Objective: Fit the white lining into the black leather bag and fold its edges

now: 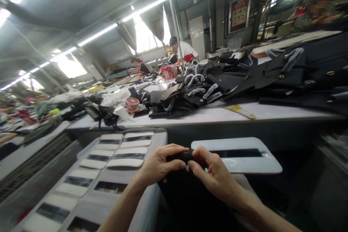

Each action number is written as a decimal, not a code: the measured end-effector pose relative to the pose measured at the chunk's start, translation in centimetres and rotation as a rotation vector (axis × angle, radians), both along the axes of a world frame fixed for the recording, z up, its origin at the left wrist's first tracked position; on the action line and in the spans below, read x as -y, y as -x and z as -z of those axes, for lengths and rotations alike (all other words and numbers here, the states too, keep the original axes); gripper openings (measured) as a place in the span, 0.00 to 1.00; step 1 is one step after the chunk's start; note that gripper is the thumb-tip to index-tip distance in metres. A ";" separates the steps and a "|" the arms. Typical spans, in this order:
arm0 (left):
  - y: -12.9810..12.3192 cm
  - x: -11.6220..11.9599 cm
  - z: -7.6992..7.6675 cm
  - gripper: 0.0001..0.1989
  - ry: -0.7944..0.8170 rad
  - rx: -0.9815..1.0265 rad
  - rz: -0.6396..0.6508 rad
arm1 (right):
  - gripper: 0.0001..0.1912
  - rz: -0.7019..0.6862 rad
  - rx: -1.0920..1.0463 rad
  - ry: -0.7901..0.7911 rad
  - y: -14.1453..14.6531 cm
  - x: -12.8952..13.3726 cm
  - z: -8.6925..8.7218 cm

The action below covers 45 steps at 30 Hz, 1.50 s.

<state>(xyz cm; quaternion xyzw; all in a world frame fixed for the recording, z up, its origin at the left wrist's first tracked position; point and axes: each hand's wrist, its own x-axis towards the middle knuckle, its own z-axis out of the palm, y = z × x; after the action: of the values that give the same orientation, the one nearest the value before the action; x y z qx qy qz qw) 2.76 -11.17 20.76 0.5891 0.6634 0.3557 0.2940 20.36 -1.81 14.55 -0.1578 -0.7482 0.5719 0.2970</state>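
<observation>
In front of me, my left hand (163, 161) and my right hand (210, 168) come close together on a small black piece (178, 157) that looks folded or rolled. Fingers and thumbs of both hands close on it, and a small pale bit shows between the thumbs. The fingers partly hide the piece, so I cannot tell its exact kind. Just behind my right hand lies a white rounded board (244, 165) with a black strip across it. To the left of my hands, several cream panels (129, 157) with dark strips lie in rows on a light surface.
Black bags (174, 107) with wrapped handles and metal fittings heap on the long white table (185, 117). Nearer left stand a pink basket-like item (132, 104) and a white roll (121, 113). A yellow-edged tool (240, 111) lies near the edge. Other people (187, 49) work farther back.
</observation>
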 end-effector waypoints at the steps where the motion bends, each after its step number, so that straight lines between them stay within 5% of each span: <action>1: 0.0 0.1 0.3 0.17 -0.001 0.007 -0.022 | 0.07 -0.003 0.016 0.010 -0.1 0.0 0.1; 8: 0.4 0.3 0.3 0.14 -0.028 -0.008 -0.027 | 0.07 0.045 0.050 0.073 0.0 1.1 0.2; 21: 1.5 -4.9 -7.5 0.11 0.428 -0.331 0.385 | 0.06 -0.016 -0.010 0.097 0.9 2.1 0.2; 45: 0.2 -5.1 -7.9 0.13 0.466 -0.438 0.478 | 0.06 -0.002 0.007 0.082 0.7 2.2 0.2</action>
<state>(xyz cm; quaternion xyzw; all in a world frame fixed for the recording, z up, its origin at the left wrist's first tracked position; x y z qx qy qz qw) 2.53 -6.11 28.69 0.7064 0.6175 -0.0170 0.3456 19.69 -4.00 14.35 -0.1711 -0.7252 0.6018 0.2873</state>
